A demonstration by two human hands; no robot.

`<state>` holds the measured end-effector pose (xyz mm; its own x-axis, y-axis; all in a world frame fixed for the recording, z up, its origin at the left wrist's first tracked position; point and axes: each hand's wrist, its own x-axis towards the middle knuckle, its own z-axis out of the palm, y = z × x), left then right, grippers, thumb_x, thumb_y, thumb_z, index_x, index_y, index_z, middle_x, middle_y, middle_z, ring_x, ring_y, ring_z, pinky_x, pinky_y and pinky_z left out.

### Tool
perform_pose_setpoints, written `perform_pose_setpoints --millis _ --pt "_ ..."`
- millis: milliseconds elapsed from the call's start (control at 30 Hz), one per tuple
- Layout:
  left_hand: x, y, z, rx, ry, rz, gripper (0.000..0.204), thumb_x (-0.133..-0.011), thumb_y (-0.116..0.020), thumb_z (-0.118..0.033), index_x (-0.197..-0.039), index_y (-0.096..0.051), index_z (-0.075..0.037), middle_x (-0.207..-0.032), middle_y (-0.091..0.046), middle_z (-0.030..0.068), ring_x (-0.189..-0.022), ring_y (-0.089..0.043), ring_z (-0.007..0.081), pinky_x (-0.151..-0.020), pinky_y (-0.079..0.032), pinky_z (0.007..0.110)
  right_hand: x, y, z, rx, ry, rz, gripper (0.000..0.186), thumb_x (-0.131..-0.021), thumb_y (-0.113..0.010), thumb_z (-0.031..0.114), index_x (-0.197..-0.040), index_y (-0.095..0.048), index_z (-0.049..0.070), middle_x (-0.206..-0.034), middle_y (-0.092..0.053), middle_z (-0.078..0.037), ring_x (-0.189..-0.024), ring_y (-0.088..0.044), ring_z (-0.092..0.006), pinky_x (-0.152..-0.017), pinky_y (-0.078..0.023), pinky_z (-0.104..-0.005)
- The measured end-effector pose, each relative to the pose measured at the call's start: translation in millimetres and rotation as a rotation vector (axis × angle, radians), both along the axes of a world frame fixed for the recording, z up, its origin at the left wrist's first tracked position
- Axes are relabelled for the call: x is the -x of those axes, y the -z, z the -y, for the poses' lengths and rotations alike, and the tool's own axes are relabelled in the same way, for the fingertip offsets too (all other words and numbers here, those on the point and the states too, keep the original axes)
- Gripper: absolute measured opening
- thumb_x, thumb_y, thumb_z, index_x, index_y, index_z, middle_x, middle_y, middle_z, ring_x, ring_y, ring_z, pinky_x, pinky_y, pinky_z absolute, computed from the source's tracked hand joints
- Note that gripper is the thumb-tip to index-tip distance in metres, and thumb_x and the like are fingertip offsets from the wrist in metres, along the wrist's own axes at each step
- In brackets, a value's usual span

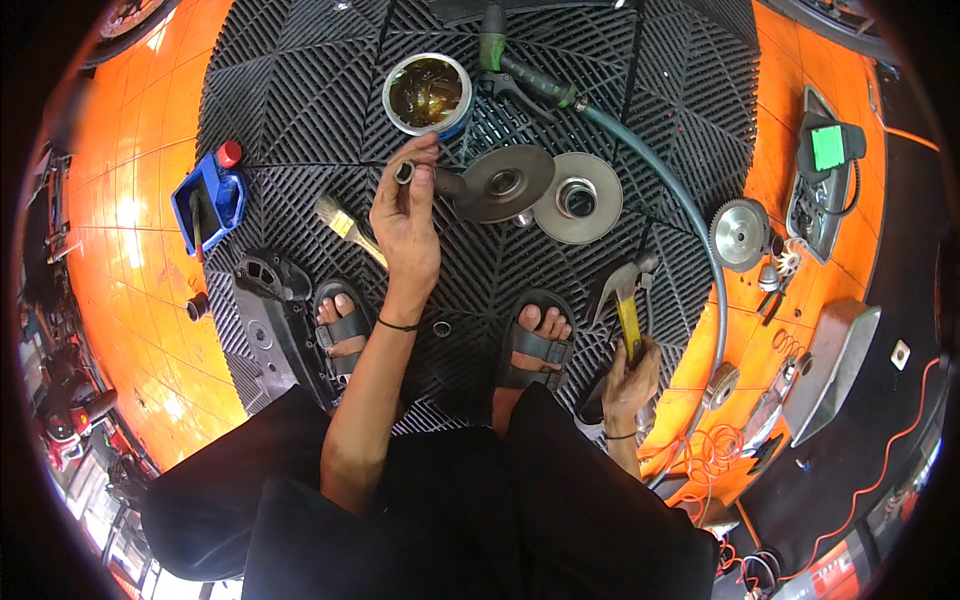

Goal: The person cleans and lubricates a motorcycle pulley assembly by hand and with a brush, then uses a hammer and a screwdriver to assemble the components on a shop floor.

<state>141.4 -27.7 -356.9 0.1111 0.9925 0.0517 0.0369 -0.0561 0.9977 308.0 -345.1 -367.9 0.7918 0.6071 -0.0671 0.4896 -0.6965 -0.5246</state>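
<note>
My left hand (408, 235) is closed, its thumb and fingers pinching a small hollow metal tube (404, 172) whose open end faces up. A dark round metal disc (508, 168) lies just right of those fingers; whether tube and disc are joined I cannot tell. Beside it is a lighter metal disc (600, 190) with a hollow centre hub. An open can (392, 112) of brownish liquid stands beyond the left hand. Low on the right, my right hand (628, 385) grips a hammer (629, 318) by its yellow handle, the head pointing away from me.
A paintbrush (346, 226) and a dark elongated cover (270, 325) lie left on the black mat (310, 120), near a blue container (233, 205). A spray gun (545, 85) trails a hose (672, 185) down the right. Gear (740, 235) and other parts sit on orange floor.
</note>
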Motion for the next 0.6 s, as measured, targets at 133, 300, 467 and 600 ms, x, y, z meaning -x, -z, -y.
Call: perform_pose_setpoints --millis 133,300,467,600 --pt "16 5 -8 -0.018 -0.063 -0.037 0.033 -0.110 -0.049 -0.024 -0.114 -0.066 0.004 -0.130 -0.064 0.0175 -0.118 -0.060 0.0229 -0.108 -0.044 0.038 -1 -6 -36 -0.089 -0.247 0.287 0.052 -0.080 -0.084 0.014 -0.121 -0.059 -0.004 -0.112 -0.063 -0.019 -0.114 -0.056 -0.0394 -0.102 -0.041 -0.0481" --pt "20 8 -7 -0.016 -0.102 -0.050 0.035 -0.110 -0.048 -0.027 -0.113 -0.066 0.004 -0.129 -0.065 0.0169 -0.114 -0.062 0.0211 -0.106 -0.045 0.038 21 2 -166 -0.210 -0.584 0.152 0.063 -0.077 -0.083 0.024 -0.131 -0.057 0.002 -0.119 -0.062 -0.016 -0.117 -0.055 -0.0352 -0.098 -0.041 -0.0483" --pt "21 -21 -7 -0.006 -0.147 -0.124 0.035 -0.110 -0.049 -0.027 -0.115 -0.066 0.003 -0.132 -0.064 0.0155 -0.110 -0.064 0.0212 -0.101 -0.048 0.038 19 44 -221 -0.276 -0.636 0.259 0.045 -0.077 -0.082 0.020 -0.111 -0.061 -0.001 -0.111 -0.065 -0.016 -0.102 -0.055 -0.0331 -0.091 -0.041 -0.0478" --pt "41 -12 -10 -0.044 -0.196 -0.050 0.036 -0.111 -0.048 -0.027 -0.120 -0.063 0.004 -0.124 -0.066 0.0166 -0.107 -0.064 0.0182 -0.098 -0.050 0.035 20 21 -229 -0.560 -0.597 0.135 0.042 -0.072 -0.082 0.011 -0.108 -0.064 0.001 -0.093 -0.063 -0.010 -0.088 -0.057 -0.0316 -0.081 -0.042 -0.0465"
